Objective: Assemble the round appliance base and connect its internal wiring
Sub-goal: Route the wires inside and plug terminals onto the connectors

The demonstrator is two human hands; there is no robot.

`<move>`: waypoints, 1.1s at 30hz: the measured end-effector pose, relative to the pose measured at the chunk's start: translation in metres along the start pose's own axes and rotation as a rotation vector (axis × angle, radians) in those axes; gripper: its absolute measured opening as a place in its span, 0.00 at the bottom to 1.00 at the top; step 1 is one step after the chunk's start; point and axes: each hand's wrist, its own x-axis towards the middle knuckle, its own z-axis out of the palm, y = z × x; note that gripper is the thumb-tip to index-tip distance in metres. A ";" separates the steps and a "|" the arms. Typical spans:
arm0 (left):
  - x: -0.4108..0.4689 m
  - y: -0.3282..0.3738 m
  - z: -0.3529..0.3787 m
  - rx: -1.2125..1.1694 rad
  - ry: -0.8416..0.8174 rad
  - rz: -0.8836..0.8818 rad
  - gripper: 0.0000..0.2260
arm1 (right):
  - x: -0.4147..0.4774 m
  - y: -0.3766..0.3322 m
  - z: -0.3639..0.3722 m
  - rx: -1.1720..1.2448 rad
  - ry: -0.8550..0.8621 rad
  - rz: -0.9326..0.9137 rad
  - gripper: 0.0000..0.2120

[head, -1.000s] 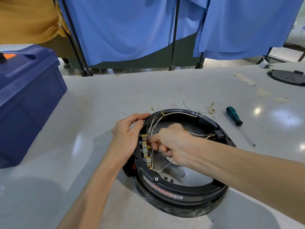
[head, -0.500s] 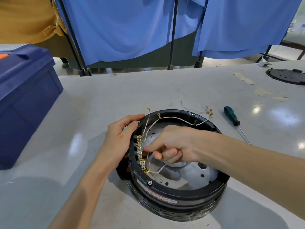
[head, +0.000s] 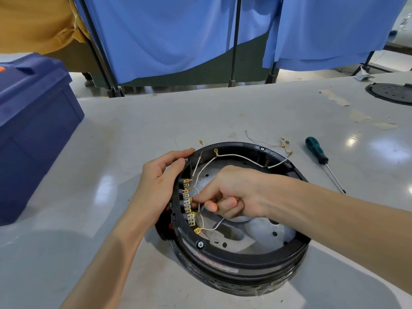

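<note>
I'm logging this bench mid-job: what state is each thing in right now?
Round base: standing on the table, top open, wiring exposed.
Left hand: grips the base's rim.
Right hand: pinches a white wire at the terminal block.
Screwdriver: lying on the table, untouched.
Blue toolbox: lid closed.
Loose wire: lying on the table behind the base.
Black disc: lying flat, far right.

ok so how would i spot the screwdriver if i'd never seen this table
Find the round black base in the middle of the grey table. Just right of its far rim, past some loose wires with brass ends, the screwdriver lies flat on the tabletop. It alone has a dark green handle and a thin metal shaft.
</note>
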 end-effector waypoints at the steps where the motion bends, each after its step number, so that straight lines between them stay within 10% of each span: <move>1: 0.000 0.000 0.000 -0.006 0.003 -0.005 0.13 | 0.000 0.000 0.000 0.005 -0.003 -0.001 0.10; 33: -0.002 0.003 0.006 0.092 0.051 0.011 0.15 | -0.016 0.004 0.005 -0.142 -0.081 -0.013 0.16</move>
